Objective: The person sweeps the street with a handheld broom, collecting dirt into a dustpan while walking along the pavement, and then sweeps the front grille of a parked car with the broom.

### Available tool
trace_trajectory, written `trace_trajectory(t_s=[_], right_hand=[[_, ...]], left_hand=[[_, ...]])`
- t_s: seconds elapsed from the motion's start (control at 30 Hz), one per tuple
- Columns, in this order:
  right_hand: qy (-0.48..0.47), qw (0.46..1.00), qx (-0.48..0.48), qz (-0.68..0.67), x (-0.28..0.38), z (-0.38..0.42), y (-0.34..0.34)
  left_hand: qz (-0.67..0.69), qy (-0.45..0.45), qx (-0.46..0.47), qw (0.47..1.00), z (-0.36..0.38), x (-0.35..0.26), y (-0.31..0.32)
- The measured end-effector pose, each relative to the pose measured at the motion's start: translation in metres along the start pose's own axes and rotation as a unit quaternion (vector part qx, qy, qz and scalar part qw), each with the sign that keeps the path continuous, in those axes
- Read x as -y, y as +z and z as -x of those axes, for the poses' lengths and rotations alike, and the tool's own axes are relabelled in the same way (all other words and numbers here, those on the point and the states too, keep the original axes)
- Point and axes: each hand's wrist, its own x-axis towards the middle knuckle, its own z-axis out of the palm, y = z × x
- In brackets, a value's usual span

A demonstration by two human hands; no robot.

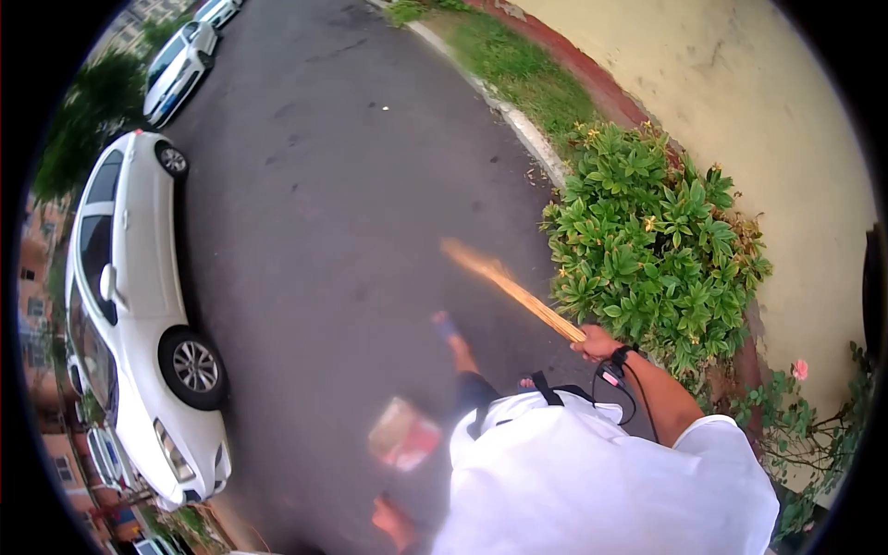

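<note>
White shirt [592, 481] nearest camera. Right hand [597, 344] clenched on long straw-coloured broom [509, 289], bristle end blurred over grey asphalt road [324, 185]. Left hand [393, 520] holds blurred red-and-white dustpan [404, 433] (grip unclear). Risk: wide swing may hit green leafy shrub [652, 245]; white parked car [139, 305] near.

The right hand [597, 344] is closed in a fist, its bare forearm stretched forward from a white sleeve with a dark strap at the wrist. The left hand [393, 520] hangs low, blurred, grip unclear.
</note>
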Motion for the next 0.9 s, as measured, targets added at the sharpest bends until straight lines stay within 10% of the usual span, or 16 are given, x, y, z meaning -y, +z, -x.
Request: trace_trajectory(t_s=[0.3, 0.43, 0.9], right_hand=[[0.065, 0.996, -0.059, -0.029, 0.142, -0.158, -0.003], [0.099, 0.986, -0.086, -0.102, 0.18, -0.2, -0.023], [0.132, 0.883, -0.098, -0.44, 0.268, -0.386, -0.129]], left_hand=[[-0.161, 0.141, 0.088, 0.973, -0.175, -0.188, 0.166], [-0.04, 0.02, 0.098, 0.994, -0.056, -0.417, 0.265], [-0.123, 0.163, 0.166, 0.965, -0.128, -0.693, 0.526]])
